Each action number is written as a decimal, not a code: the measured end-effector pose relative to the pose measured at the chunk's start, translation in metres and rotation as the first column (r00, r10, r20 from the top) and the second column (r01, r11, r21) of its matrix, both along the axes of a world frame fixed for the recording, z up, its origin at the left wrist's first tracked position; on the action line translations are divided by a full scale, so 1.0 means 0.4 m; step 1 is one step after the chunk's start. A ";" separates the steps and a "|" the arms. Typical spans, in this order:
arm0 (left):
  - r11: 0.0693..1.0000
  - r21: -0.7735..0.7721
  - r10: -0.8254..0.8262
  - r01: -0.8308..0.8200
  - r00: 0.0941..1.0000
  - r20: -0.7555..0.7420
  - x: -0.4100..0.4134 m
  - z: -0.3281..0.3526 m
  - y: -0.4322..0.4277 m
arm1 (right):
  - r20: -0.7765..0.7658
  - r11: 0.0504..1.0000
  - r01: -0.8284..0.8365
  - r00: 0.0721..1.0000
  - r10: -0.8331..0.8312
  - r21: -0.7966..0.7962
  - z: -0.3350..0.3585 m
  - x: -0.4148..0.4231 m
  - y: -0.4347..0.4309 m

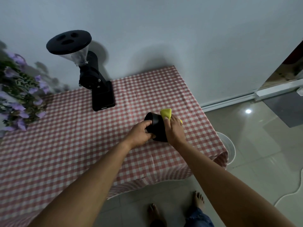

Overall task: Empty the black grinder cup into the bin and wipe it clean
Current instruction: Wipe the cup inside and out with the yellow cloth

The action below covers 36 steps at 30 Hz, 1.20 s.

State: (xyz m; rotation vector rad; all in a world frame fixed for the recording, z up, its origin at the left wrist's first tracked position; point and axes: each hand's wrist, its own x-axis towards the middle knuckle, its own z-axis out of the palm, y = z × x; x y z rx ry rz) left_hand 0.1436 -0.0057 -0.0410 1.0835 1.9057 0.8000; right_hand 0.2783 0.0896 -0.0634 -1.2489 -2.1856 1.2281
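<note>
The black grinder cup (157,126) is held tilted just above the red-checked tablecloth (82,145), near the table's right side. My left hand (141,134) grips the cup's left wall, with its fingers over the rim. My right hand (174,131) presses a yellow cloth (166,113) against the cup's right outer side. Only the cloth's top corner and a small bit by my little finger show. The inside of the cup is hidden from view.
A black coffee grinder (98,89) with a clear hopper stands at the table's back against the wall. Purple flowers (18,95) hang over the left side. A white bin (229,148) sits on the tiled floor beside the table's right edge. My bare feet (177,208) are below.
</note>
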 end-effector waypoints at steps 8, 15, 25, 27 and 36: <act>0.970 -0.018 0.243 -0.243 0.961 0.132 0.016 0.023 0.025 | 0.011 0.988 0.103 0.995 -0.102 -0.114 -0.004 0.013 -0.022; 0.895 0.138 0.421 -0.425 0.905 0.057 0.050 0.003 0.020 | -0.022 0.972 -0.167 0.985 0.173 0.168 0.016 -0.011 -0.072; 0.900 0.242 0.373 -0.362 0.928 0.002 0.059 -0.031 0.019 | -0.142 0.995 -0.091 0.985 0.097 0.050 0.029 -0.020 -0.077; 0.918 0.237 0.343 -0.318 0.937 -0.069 0.061 -0.036 0.015 | -0.132 0.992 0.053 0.989 -0.067 -0.112 0.009 -0.022 -0.050; 0.942 0.227 0.262 -0.248 0.964 -0.034 0.048 -0.049 -0.006 | -0.145 0.998 -0.031 0.989 0.023 -0.055 0.000 -0.021 -0.058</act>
